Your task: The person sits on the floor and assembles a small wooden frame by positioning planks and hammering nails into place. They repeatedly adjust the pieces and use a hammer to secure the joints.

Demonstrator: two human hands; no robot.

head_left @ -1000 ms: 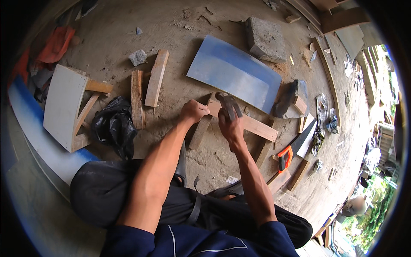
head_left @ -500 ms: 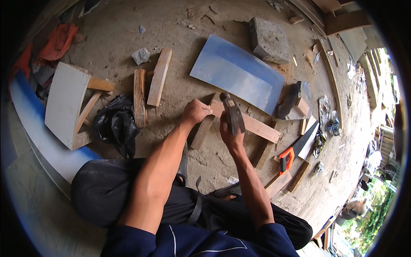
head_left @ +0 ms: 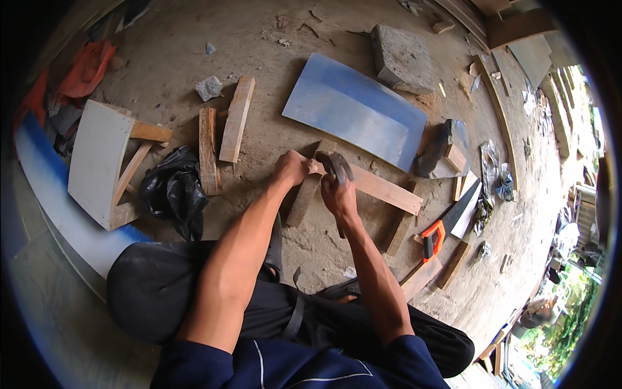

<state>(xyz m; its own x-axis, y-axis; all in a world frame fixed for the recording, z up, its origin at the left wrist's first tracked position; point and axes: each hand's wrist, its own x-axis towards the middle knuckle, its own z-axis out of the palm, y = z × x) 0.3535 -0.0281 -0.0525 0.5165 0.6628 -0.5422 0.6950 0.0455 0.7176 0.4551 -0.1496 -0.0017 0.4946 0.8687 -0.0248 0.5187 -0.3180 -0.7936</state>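
My right hand (head_left: 339, 196) is wrapped round the handle of a claw hammer (head_left: 337, 167). The hammer's head is low over the left end of a pale wooden plank (head_left: 389, 192). Beside that end, my left hand (head_left: 293, 168) is closed with its fingertips pinched together at the wood. What they pinch, if anything, is too small to make out. Two shorter battens lie crosswise under the plank, the left batten (head_left: 302, 206) near my left hand and the right batten (head_left: 402, 224) near the plank's far end.
Beyond the plank lie a blue-white panel (head_left: 356, 107) and a concrete block (head_left: 403, 59). To the right is an orange-handled handsaw (head_left: 447, 227). On the left are loose wood pieces (head_left: 237, 120), a black plastic bag (head_left: 173, 188) and a white board frame (head_left: 100, 165).
The hammer has come down toward the plank's left end, and my right hand has moved slightly left and forward with it. My left hand stays at nearly the same spot.
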